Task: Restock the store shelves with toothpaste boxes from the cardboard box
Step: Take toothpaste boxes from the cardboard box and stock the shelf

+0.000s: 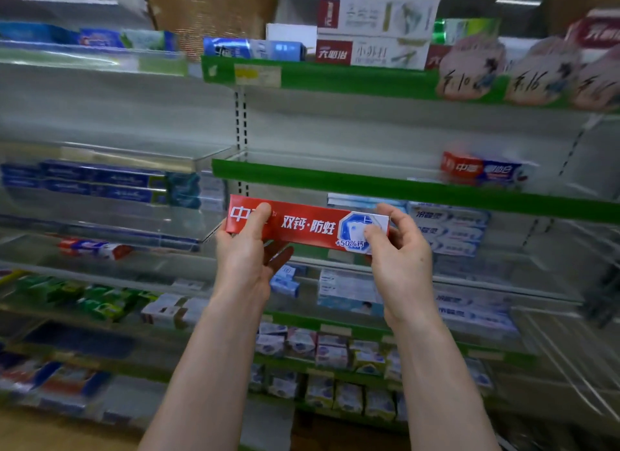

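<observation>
L bay, mid shelf: blue boxes [84, 182] stacked lengthwise, 2 rows, blurred.
L bay, lower shelf: one red-white-blue box [94, 248] lying on its own; green packs [84, 299] a level down.
Left hand [246, 256]: grip clamped on the L end of the red toothpaste box [308, 227], thumb across the front face, fingers behind.
Red toothpaste box: held lengthwise btwn both hands, front face to camera, R end a bit lower. It is in the air in front of the R bay, just under the green-edged shelf [369, 187], and rests on no shelf.
Right hand [399, 259]: grip clamped on the R end, thumb on the front, fingers over the top and back.
Behind right hand: white-blue boxes [449, 229] stacked on the shelf below the green edge.
Green-edged shelf, far R: holds only one red-blue box [483, 170]; logo looks like the same brand as the held box.
Top shelf: white boxes w/ red labels [372, 31], pink price tags [469, 68] hung on the edge.
Cardboard box: not in view, so stock left in it can't be told.
Progress: prob. early to mid. This box is picked up but not yet shelved. The green-edged shelf seems the likely spot and has plenty of room, so more boxes prob. to go.
</observation>
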`<state>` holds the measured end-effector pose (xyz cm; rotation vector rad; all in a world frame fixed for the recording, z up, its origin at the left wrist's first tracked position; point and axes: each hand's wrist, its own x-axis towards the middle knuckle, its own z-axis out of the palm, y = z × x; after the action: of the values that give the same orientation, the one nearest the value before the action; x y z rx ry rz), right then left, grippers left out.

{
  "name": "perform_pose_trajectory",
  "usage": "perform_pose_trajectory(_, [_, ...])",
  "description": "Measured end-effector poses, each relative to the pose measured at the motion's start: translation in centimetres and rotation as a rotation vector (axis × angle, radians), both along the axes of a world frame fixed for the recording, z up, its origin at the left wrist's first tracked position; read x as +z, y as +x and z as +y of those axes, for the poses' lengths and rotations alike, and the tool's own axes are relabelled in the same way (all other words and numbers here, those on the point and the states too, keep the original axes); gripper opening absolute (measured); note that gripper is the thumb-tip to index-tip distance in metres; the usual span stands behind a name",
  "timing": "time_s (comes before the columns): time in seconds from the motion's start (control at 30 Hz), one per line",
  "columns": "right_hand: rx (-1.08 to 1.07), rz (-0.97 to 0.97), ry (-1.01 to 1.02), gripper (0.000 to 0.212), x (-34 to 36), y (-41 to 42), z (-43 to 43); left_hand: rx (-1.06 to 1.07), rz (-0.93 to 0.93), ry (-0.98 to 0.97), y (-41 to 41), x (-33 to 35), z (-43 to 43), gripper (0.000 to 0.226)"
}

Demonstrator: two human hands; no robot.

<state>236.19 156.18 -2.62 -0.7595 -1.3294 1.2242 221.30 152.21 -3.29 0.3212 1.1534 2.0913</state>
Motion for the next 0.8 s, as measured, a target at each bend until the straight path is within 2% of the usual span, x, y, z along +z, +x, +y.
perform_pose_trajectory(0.43, [-0.144,-0.017,0.041,0.025,1.5,-1.9,6.8,-0.152,0.045,0.104,-2.5,2.0,9.2,0.05])
perform_pose_trajectory(0.8, [-0.187,0.043,0.053,0.023,2.0,-0.6,13.9,-0.162,0.079,0.118,-1.2,3.6,16.6,0.046])
